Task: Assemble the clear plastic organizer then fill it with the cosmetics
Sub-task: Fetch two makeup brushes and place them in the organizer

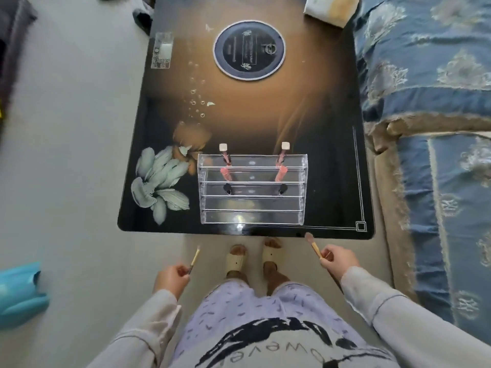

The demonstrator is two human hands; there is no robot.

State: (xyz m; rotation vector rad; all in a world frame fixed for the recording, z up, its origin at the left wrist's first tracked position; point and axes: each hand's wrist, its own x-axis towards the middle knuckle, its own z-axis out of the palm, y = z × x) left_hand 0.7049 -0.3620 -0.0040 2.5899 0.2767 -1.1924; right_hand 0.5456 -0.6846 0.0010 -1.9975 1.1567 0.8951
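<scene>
Now gripping one makeup brush [194, 258] in closed left hand [171, 277], another brush [313, 245] in closed right hand [337, 258], probably readying both for organizer [252, 216].

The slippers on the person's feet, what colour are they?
The slippers are pale cream, seen in the head view.

The bench [332, 181] was glossy black with an amber glow; left of the clear organizer [252, 189], pale green petals; inside, 2 pink tubes [281, 166].
</scene>
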